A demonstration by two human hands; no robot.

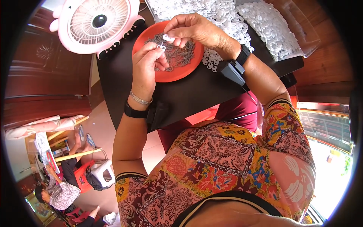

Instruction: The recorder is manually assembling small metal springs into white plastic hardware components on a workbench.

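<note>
My left hand (145,67) pinches a small white plastic piece with holes (162,48) over the near left part of a round red tray (166,79). A thin grey metal bit seems to rise from that piece. Close above it, my right hand (194,31) pinches a second small white plastic piece (168,38) between thumb and fingertip. The two pieces are almost touching; whether they meet I cannot tell. Many thin grey metal pins (181,58) lie scattered in the tray beneath both hands.
Loose white plastic pieces (211,60) heap up behind and right of the tray on the black table (181,100). A clear container (302,41) of white pieces stands far right. A pink fan (99,22) is at far left. Another person (62,193) sits at lower left.
</note>
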